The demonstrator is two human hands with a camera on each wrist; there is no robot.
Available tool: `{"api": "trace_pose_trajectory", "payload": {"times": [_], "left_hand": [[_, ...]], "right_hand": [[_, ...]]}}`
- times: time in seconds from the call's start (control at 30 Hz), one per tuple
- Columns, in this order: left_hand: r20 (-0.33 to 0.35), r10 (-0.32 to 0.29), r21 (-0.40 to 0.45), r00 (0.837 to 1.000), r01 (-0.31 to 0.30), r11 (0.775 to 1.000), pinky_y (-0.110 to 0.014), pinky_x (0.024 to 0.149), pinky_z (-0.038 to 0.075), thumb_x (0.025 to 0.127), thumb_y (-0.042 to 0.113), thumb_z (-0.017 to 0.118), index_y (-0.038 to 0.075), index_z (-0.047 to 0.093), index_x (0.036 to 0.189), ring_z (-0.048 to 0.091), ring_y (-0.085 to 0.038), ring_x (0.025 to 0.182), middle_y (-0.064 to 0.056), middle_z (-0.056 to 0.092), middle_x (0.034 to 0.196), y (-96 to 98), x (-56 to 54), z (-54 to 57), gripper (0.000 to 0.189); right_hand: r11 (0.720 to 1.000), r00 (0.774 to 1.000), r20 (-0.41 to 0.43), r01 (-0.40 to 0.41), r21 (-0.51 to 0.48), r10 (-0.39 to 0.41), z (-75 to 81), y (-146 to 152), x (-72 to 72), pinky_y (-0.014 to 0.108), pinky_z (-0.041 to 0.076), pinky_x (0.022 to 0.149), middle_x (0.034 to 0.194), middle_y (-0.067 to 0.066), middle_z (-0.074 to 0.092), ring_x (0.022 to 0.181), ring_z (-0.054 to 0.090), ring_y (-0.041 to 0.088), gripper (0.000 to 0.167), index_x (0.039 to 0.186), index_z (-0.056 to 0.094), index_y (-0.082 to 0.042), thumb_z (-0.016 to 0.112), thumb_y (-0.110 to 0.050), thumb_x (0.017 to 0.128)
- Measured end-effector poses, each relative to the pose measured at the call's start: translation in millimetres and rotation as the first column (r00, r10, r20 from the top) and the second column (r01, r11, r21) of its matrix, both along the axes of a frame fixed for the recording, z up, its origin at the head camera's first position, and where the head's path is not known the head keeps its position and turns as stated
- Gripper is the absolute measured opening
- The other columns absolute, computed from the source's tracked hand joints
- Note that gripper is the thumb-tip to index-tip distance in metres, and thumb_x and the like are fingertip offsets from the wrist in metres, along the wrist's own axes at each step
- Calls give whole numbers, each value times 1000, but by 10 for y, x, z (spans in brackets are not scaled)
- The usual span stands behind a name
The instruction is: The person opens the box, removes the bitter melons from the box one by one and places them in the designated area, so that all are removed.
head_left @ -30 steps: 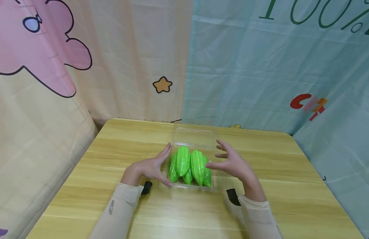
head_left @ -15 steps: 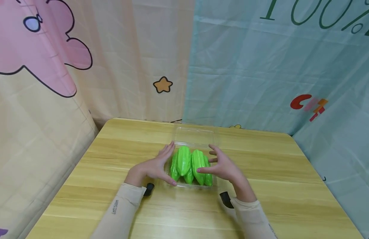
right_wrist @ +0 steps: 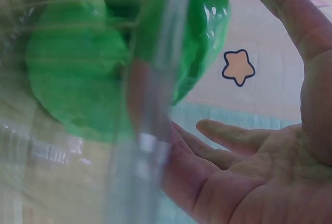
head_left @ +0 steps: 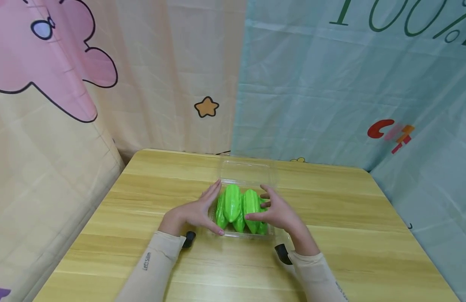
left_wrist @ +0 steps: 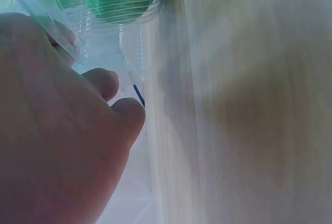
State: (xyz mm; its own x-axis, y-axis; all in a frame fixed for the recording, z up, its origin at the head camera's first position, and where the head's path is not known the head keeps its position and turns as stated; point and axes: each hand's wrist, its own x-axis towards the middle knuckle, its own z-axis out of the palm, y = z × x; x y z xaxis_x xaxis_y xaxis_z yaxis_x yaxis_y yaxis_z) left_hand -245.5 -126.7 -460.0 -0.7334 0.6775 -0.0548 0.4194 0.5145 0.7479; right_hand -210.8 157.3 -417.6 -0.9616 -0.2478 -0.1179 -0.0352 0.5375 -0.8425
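Observation:
A clear plastic clamshell box [head_left: 237, 235] holds several glossy, bright green, ridged fruits [head_left: 233, 203] that look like star fruits. Its transparent lid [head_left: 246, 172] lies folded back behind it. My left hand [head_left: 195, 214] rests along the box's left side, thumb by the front corner and fingers toward the back; the left wrist view shows fingertips at the rim [left_wrist: 62, 42]. Over the box's right side reaches my right hand [head_left: 278, 214], thumb and fingers spread above the rightmost fruits. In the right wrist view, one finger [right_wrist: 140, 97] shows behind the box's clear wall.
The box stands on a wood-grain table [head_left: 172, 167], toward its back edge. Printed curtains [head_left: 316, 92] hang behind and at both sides. Black straps [head_left: 283, 253] show at the wrists, by the beige sleeves.
My right hand has moved left and in over the fruits on the right. The left hand has shifted slightly right, closer against the box's side.

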Motion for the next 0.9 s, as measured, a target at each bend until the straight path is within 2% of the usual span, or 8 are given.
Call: {"api": "trace_pose_trajectory", "payload": {"times": [0.3,0.43,0.67,0.9], "left_hand": [[4,-1,-15,1000,1,1000,-67,114,4,67,51,92,14,-16,160,-16,-38,149,-1,-26,165,16,4,32,147],[-3,-4,-21,1000,4,1000,-67,114,3,67,52,92,13,-16,160,-16,-39,149,-2,-26,165,22,0,22,148],[-1,2,-14,1000,-2,1000,-68,114,2,67,52,91,12,-15,160,-16,-42,149,-6,-24,165,10,6,14,147],[-10,16,-68,1000,-17,998,-62,116,2,65,60,90,15,-16,160,-17,-34,150,-1,-26,165,13,2,18,149]], "right_hand": [[998,997,-36,68,3,-68,-40,-96,16,49,56,88,141,25,52,122,57,42,116,158,26,-4,94,-37,70],[994,994,-62,96,44,-93,-59,-138,18,50,56,89,142,25,52,122,57,42,115,157,31,-5,95,-38,67],[995,994,-100,62,82,-53,-95,-164,0,46,58,84,135,23,58,110,62,39,102,150,44,-2,96,-33,68],[994,994,-98,46,94,-37,-86,-120,-11,46,57,84,135,17,59,110,62,36,95,147,50,-3,95,-33,69]]}}
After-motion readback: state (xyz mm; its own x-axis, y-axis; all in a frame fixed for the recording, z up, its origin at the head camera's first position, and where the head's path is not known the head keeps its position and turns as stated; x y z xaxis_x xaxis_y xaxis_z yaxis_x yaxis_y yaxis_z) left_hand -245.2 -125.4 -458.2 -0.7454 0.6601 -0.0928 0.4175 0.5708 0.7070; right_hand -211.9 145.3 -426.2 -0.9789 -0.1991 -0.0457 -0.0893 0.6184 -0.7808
